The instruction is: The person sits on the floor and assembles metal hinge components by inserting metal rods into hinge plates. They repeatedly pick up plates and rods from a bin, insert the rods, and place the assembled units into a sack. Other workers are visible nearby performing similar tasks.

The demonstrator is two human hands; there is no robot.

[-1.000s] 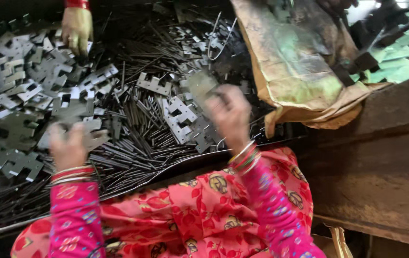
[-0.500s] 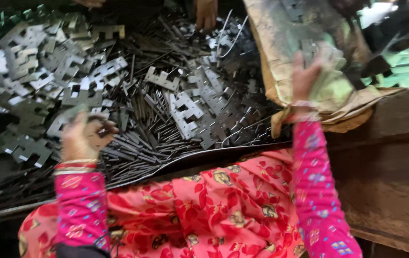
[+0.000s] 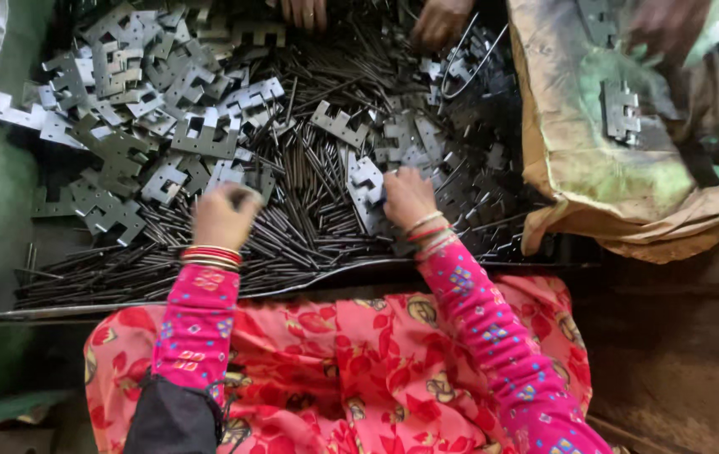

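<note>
Across the big heap of dark rods (image 3: 309, 219) and grey plates (image 3: 149, 109), the picking wants a clean pinch on one plate's edge, lifted straight up so the rods underneath don't snag or spill. The right hand (image 3: 408, 197) is down on the pile, fingers curled onto a notched plate (image 3: 366, 181) just to its left. The left hand (image 3: 223, 217) hovers loosely closed near the plates; whether it grips anything, I cannot tell.

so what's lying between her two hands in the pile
In the head view, dark thin metal rods fill the stretch between the left hand and the right hand, with a pale notched metal plate beside the right hand.
</note>
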